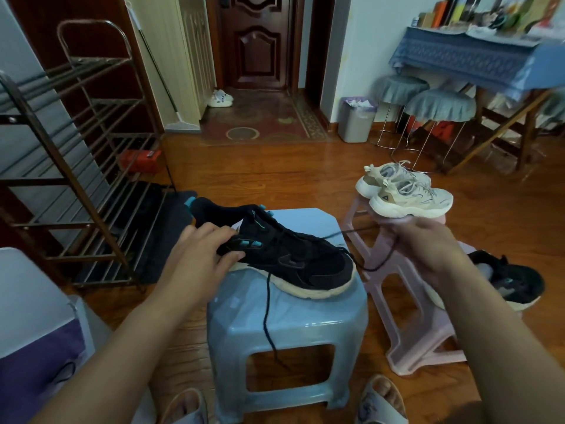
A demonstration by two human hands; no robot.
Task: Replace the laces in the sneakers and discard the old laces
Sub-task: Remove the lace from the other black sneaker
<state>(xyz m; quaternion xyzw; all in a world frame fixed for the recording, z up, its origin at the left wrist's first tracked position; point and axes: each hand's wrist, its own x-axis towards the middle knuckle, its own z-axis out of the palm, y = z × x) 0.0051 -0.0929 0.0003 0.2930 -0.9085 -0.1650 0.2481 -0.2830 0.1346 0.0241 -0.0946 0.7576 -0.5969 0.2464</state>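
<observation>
A black mesh-and-suede sneaker with a thick cream sole and small teal accents (pixel 290 258) is laid on its side across the top of a pale blue moulded plastic stool (pixel 287 319), toe toward the right, presumably so that the eyelets are brought up within easy reach. It is steadied at the heel and collar by the left hand (pixel 201 255), whose fingers are curled over the upper and whose thumb is pressed along the side, which appears meant to keep the shoe from sliding while the lace is drawn out. A thin black woven lace (pixel 360 240) is pinched in the curled fingers of the right hand (pixel 428 249) and is held out taut to the right of the shoe; a slack end is left hanging from the eyelets down the front of the stool. The lace looks soft and limp, so it is judged likely to snag at the eyelets if pulled at an angle. The matching black sneaker (pixel 513 283) is set on the glossy wooden floor, partly hidden behind the right wrist. A pair of cream knit sneakers with pale laces (pixel 406 194) is parked on a pink plastic stool (pixel 406 338) just beside the blue one. A grey lined waste bin (pixel 357 120) stands well apart by the wall, where the old laces could be discarded.
</observation>
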